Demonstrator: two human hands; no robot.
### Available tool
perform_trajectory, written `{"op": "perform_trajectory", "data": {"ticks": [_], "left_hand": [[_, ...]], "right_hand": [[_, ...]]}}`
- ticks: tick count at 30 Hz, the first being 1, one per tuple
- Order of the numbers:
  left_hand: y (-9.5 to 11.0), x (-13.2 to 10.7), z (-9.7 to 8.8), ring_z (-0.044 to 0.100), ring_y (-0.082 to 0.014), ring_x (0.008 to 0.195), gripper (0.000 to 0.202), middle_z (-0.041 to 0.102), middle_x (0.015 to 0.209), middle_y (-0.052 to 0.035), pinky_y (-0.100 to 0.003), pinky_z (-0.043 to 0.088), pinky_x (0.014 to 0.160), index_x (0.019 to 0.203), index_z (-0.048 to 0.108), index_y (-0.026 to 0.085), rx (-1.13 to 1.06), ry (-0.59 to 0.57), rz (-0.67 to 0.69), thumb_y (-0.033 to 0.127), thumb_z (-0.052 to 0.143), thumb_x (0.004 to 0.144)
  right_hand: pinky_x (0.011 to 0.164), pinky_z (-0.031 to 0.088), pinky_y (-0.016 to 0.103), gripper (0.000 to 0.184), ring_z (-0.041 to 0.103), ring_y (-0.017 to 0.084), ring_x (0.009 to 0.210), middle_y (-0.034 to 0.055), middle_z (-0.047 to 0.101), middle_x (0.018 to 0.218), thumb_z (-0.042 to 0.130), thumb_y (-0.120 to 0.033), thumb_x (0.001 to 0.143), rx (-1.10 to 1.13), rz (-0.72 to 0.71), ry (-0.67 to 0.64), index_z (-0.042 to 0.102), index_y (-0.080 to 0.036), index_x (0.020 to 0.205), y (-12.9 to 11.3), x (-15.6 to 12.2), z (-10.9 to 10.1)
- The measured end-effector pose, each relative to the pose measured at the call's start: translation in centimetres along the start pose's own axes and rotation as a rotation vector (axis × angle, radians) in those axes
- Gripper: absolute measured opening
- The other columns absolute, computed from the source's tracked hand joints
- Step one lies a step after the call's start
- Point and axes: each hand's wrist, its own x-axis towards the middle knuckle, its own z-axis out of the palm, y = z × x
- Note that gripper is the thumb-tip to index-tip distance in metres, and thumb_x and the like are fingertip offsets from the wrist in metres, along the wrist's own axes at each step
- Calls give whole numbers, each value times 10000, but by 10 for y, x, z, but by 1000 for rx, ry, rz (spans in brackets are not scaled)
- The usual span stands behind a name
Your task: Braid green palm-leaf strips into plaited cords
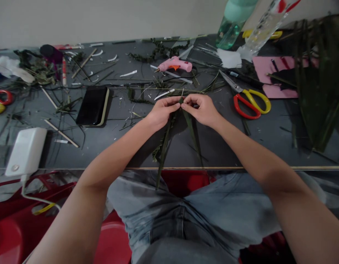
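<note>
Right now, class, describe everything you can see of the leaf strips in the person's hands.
The leaf strips are long, narrow and dark green, like palm leaf. Their tops meet where the left hand and right hand pinch them. Below, they spread apart over the grey table, one side reaching past its front edge.

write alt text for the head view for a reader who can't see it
The left hand and right hand pinch long green leaf strips together over a dark grey table, the strips trailing past its near edge. Around them lie red and yellow scissors, a pink glue gun and a black phone.
</note>
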Motion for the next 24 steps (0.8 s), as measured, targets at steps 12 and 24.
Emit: {"op": "perform_trajectory", "data": {"ticks": [12, 24], "left_hand": [[0, -4, 4, 713, -229, 1104, 267, 776, 1043, -33, -404, 551, 1028, 1024, 760, 211, -29, 85, 114, 210, 817, 763], [-6, -5, 7, 688, -220, 1141, 395, 755, 1066, -38, -380, 539, 1035, 1021, 725, 236, 141, 109, 370, 426, 870, 707]], "right_hand": [[561, 321, 265, 331, 401, 86, 563, -30, 515, 617, 713, -463, 814, 59, 1, 1, 597, -174, 700, -8, 1, -3], [576, 435, 268, 508, 515, 106, 613, -8, 591, 689, 746, -691, 719, 302, 45, 167, 651, -194, 766, -1, 1, 8]]}}
